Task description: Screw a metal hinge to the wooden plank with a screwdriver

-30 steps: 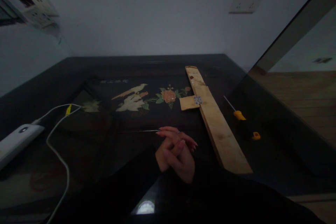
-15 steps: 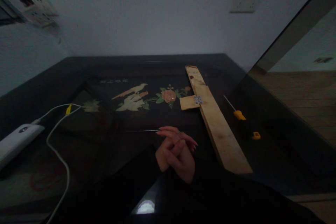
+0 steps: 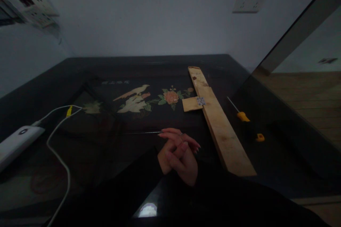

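My two hands lie clasped together on the dark glossy table, near its front edge. My left hand comes in from the lower left in a dark sleeve, its fingers pointing right. My right hand lies over it, fingers folded across and pointing left. Neither hand shows anything inside it. A thin bright line runs left from the fingertips along the table; I cannot tell whether it is a rod or a reflection. A long wooden plank with a small hinged wooden piece lies just right of the hands.
A yellow-handled screwdriver and a small yellow part lie right of the plank. A white device with a white cable sits at the left. The tabletop bears a bird and flower picture. Wall sockets are behind.
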Demonstrator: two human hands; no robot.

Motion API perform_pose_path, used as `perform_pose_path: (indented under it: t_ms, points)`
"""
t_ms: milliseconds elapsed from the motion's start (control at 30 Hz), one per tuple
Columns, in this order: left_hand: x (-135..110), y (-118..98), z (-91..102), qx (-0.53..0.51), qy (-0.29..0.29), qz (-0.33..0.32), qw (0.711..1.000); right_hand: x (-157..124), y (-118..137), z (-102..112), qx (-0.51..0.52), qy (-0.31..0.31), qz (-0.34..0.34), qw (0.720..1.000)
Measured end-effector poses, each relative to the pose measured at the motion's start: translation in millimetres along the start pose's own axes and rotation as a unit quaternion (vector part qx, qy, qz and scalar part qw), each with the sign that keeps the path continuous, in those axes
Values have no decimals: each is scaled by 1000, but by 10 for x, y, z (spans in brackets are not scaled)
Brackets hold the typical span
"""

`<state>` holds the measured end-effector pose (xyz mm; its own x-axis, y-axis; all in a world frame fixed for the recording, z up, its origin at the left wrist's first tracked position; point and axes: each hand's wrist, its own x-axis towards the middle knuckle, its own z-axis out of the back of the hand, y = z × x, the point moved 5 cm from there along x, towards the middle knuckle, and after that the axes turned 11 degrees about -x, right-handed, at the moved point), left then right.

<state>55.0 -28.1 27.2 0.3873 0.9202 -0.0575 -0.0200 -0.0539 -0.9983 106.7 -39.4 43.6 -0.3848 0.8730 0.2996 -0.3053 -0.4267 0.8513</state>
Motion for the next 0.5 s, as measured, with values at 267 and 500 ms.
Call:
perform_pose_path:
  t_ms: [267,500]
  points:
    - [-10,-106,-2,-14,16,9,1000,1,0,-3,-2,8,5,1000]
    - [14,-40,-20,-26,22,-2,999,2,5,0,1,4,2,1000]
